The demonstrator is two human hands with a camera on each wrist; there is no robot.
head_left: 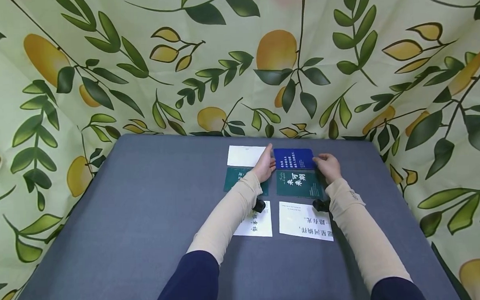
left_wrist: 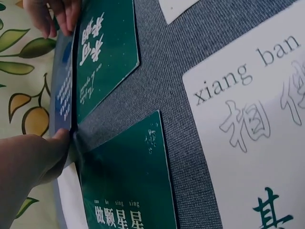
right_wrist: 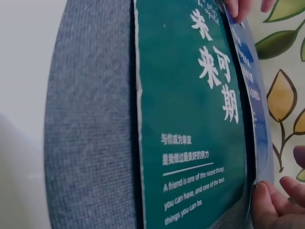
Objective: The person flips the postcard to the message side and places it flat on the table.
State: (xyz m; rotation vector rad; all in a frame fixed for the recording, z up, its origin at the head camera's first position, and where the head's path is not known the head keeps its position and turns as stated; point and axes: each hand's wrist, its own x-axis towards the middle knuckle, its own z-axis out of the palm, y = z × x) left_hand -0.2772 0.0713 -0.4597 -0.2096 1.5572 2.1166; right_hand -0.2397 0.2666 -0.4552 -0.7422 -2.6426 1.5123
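Note:
A dark blue card with white lettering lies crosswise at the back of the layout, between both hands. At its left edge, my left hand holds the card, with the thumb at its near corner in the left wrist view. My right hand pinches the opposite edge, its thumb tip against the card in the right wrist view. Just in front of the blue card sits a green card with large white characters. Another green card is partly covered by my left forearm.
A white card lies at the back left, beside my left hand. Nearer to me are two white cards with writing, one on the left and one on the right. A grey cloth table meets a fruit-patterned curtain behind.

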